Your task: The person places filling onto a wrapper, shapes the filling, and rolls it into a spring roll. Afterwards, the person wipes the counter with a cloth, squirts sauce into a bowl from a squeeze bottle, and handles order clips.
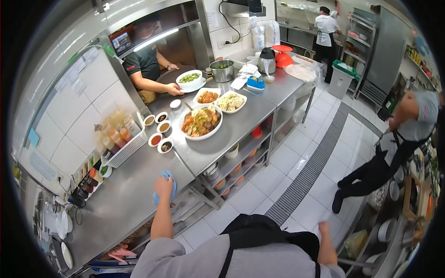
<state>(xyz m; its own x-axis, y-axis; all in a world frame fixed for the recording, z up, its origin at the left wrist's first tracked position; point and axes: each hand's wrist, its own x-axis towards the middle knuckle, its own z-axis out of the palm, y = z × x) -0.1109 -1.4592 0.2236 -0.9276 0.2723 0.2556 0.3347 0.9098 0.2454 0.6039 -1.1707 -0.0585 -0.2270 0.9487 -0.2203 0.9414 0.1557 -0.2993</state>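
My left hand [163, 186] is closed around a blue cloth [173, 185] and presses it on the steel counter [125, 197] near its front edge. Beyond it stand small bowls of sauce, the closest a dark sauce bowl [165, 146] and a red sauce bowl [155, 139]. A large white bowl of food [201, 123] with a utensil in it sits farther along the counter. My right hand [323, 227] hangs low beside my body over the tiled floor, away from the counter. Its fingers are too small and indistinct to make out.
Across the counter, a person's hand [174, 89] holds a plate under a bowl of greens [189, 79] at the pass window. A basket of sauce bottles [125, 147] stands at left. A co-worker [398, 139] stands behind at right; another person [325, 39] works far back.
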